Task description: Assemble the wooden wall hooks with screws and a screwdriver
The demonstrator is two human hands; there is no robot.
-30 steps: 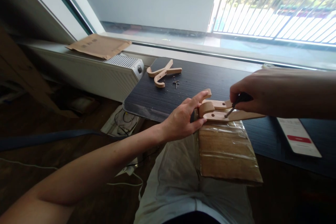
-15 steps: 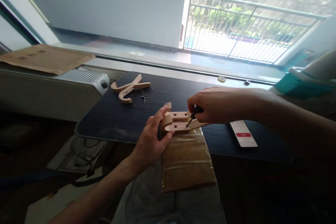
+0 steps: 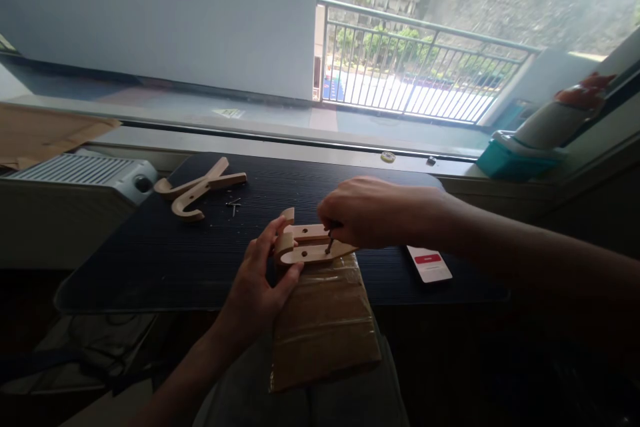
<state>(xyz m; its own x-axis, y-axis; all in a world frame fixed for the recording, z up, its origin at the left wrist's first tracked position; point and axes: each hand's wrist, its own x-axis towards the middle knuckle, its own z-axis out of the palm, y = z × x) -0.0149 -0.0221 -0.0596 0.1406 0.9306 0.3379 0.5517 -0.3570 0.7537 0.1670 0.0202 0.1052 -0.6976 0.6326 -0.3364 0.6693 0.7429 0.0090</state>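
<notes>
My left hand [image 3: 260,273] grips the curved ends of two pale wooden hooks, its thumb against the nearer wooden hook [image 3: 315,253] and its fingers by the farther wooden hook [image 3: 310,231]. Both lie side by side, with screw holes along them, on a taped cardboard piece [image 3: 325,333] that juts over the table's front edge. My right hand [image 3: 363,213] is closed around a screwdriver [image 3: 330,243], its handle mostly hidden in the fist. The shaft points down, its tip at a hole in the nearer hook.
Two more wooden hooks [image 3: 200,193] lie crossed on the dark table [image 3: 150,247], with several loose screws [image 3: 234,205] beside them. A phone [image 3: 430,263] lies right of the cardboard. A tape roll [image 3: 387,157] rests on the windowsill. At left stands a white heater [image 3: 110,170] near brown paper [image 3: 55,133].
The view has swung to the right, so everything sits farther left in the picture. My right fist has turned on the screwdriver and covers more of its handle. My left hand keeps its hold.
</notes>
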